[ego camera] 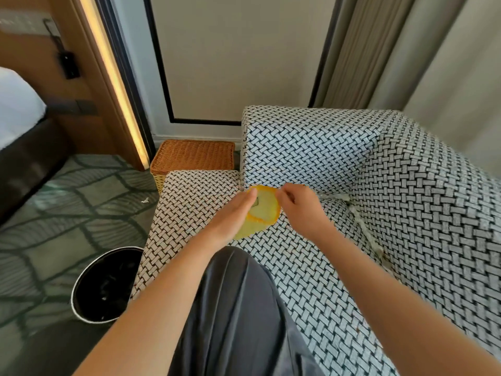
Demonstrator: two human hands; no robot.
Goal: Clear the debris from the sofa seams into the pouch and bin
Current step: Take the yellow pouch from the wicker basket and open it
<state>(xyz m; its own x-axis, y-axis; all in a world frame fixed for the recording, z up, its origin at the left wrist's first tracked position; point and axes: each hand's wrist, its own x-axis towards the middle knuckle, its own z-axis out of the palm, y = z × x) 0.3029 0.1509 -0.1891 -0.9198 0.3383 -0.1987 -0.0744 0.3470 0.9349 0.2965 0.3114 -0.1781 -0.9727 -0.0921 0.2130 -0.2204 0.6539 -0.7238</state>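
Down on the carpet [67, 213] at the left stands a black bin [75, 290], with a brown basket [192, 156] behind it. Over the sofa seat [189, 207], the left hand [230, 215] lays straight fingers on the yellow pouch [264, 211], and the right hand [301, 210] pinches its rim. White debris [363, 226] lies along the seam [379, 251], just right of both hands.

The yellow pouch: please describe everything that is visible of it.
The yellow pouch looks like thin, translucent fabric with a darker orange rim round its open mouth, which faces the camera. It is over the sofa seat. The left hand lies with straight fingers against its left side; the right hand pinches its upper rim.
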